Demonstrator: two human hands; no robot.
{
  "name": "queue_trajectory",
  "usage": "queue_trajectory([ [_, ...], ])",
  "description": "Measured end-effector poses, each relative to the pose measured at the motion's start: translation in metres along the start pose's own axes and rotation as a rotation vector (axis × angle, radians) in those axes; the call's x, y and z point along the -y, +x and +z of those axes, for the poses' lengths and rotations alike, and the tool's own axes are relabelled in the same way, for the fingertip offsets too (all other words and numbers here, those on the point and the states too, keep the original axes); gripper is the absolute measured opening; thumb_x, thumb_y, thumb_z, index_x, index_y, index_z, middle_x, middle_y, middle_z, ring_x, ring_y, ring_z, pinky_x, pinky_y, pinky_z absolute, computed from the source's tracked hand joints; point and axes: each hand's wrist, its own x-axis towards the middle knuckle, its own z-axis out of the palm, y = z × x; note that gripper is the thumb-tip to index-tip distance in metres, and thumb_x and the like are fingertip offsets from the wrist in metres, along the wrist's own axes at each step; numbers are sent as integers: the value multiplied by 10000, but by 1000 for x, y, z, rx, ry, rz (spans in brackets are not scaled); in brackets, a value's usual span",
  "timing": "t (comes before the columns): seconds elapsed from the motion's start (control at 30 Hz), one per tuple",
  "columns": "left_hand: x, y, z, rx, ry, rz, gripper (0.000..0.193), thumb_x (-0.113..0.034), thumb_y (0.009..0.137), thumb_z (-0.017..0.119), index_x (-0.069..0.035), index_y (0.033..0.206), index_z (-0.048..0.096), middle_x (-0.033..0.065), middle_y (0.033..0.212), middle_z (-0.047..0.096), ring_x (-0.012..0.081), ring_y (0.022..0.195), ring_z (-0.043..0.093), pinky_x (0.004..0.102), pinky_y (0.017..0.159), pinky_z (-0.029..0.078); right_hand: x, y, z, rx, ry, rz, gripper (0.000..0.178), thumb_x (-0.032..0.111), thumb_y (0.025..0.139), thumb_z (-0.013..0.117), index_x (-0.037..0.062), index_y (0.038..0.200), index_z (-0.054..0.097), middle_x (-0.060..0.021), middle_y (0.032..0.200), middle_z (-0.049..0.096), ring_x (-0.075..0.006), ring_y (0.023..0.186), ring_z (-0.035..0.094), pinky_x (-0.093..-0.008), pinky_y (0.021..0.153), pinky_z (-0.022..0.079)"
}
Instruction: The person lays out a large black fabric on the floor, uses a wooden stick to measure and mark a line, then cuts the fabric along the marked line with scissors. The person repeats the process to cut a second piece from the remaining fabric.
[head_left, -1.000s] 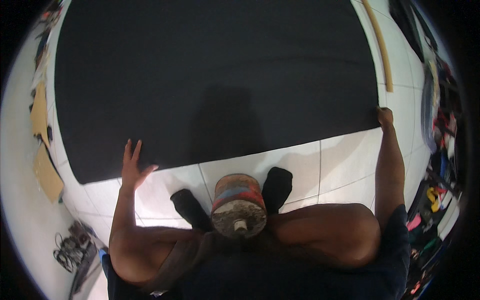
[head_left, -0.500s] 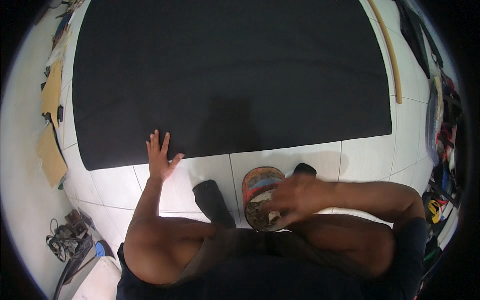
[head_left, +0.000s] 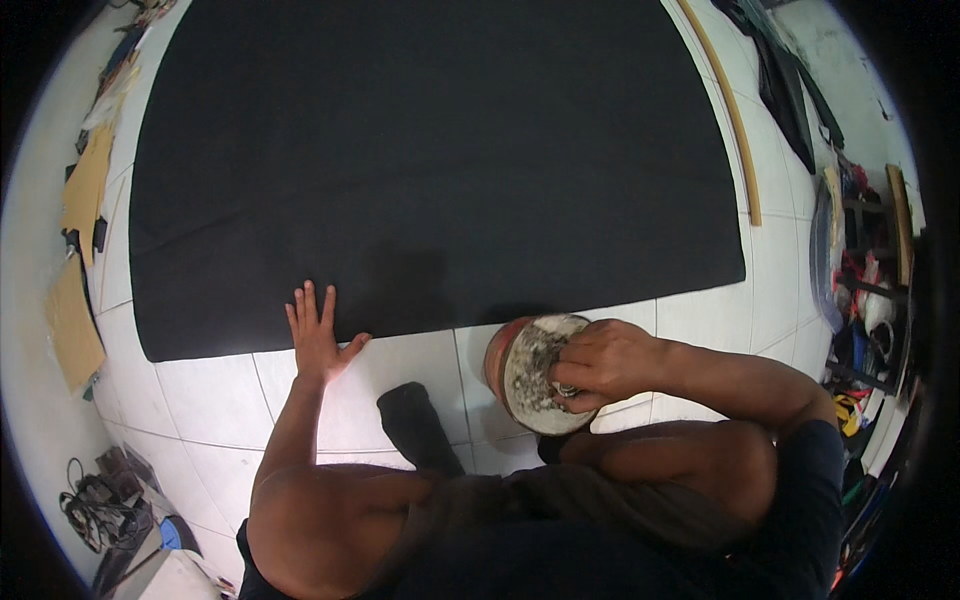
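Note:
My left hand (head_left: 317, 338) lies flat with fingers spread on the near edge of a large black sheet of material (head_left: 430, 190), its palm reaching over the tiles. To its right is a round tin can (head_left: 528, 362) with a reddish side and a pale top smeared with dark stains. The can is tilted, its top facing up toward me. My right hand (head_left: 610, 362) has its fingers curled round a small fitting at the right part of that top. What exactly the fingers close on is partly hidden.
White floor tiles (head_left: 700, 325) border the sheet. A long tan strip (head_left: 735, 130) lies along its right side. Cardboard pieces (head_left: 75, 325) are by the left wall, with a dark tangle of cables (head_left: 95, 510) nearer me. Cluttered shelves (head_left: 870, 290) stand at right. My dark-socked foot (head_left: 420, 425) is between my hands.
My right hand has closed on the can's top. The can has tipped, showing more of its top, and shifted toward the sheet. My left hand stays on the sheet; the whole view has shifted slightly.

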Motion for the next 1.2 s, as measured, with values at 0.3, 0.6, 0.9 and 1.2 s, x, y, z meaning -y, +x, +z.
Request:
queue_trajectory([
  [0.3,4,4,7,-2,-9,32,1073,-625,768,722,-135,1588,234,231,1654,64,422,1530,38,582,1217,26,-69,15,-27,-240,-140,143,256,298,794,757,85,816,615,-73,688,649,-221,617,668,-366,525,554],
  [0.6,-15,22,-52,437,27,-107,1098,-627,786,723,-107,1585,179,251,1644,35,470,1514,39,650,1184,136,-84,46,-23,-195,118,461,364,320,739,780,92,985,640,-95,799,689,-304,747,702,-432,634,576],
  [0.9,-231,64,-227,527,-936,-75,523,-266,885,753,-24,1312,574,171,1222,659,288,1127,628,392,977,494,26,-23,-116,-328,438,972,498,314,898,674,100,1332,557,-153,1159,649,-352,1041,649,-451,905,515],
  [1.2,-367,4,-478,799,-140,750,327,-249,996,534,-162,1289,650,151,1382,566,272,1289,520,390,1068,436,323,-252,-209,-451,588,2004,578,553,888,590,-2,1003,703,-244,1035,695,-423,1017,647,-503,891,511],
])
